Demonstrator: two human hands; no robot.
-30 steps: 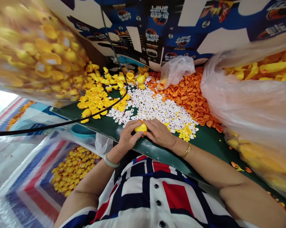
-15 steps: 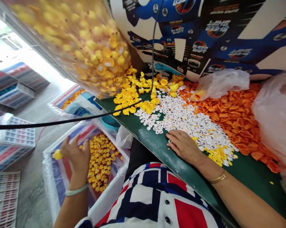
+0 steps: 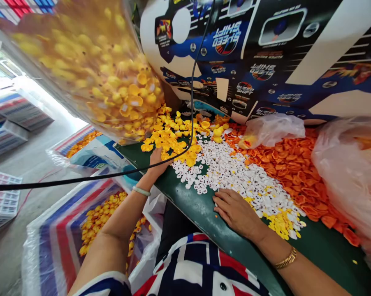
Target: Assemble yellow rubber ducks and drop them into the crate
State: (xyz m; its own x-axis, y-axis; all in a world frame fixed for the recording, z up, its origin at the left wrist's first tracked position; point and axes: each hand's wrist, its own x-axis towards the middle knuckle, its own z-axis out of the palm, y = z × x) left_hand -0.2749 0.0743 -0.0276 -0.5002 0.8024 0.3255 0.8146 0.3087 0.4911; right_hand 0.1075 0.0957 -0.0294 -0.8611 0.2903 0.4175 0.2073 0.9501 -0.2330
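My left hand (image 3: 158, 162) is at the near edge of a heap of yellow plastic pieces (image 3: 173, 139), partly behind a black cable. Its fingertips are among the pieces, and whether they grip one is hard to see. My right hand (image 3: 235, 210) lies palm down on the green tabletop (image 3: 200, 207), fingers stretched out side by side. It is beside a spread of small white printed pieces (image 3: 231, 164), with no object visible in it. Small yellow flat pieces (image 3: 279, 222) lie near the right wrist.
Orange cupped pieces (image 3: 284, 164) cover the table's right side, beside plastic bags (image 3: 352, 164). The black cable (image 3: 111, 176) crosses in front. A large clear bag (image 3: 96, 82) of yellow pieces stands left. A lined crate (image 3: 59, 230) of small yellow ducks sits below. Printed cardboard (image 3: 259, 61) stands behind.
My left hand has moved from over the crate, where it held a small yellow duck, up to the yellow pieces on the table. That duck is out of its visible grasp. My right hand stays put.
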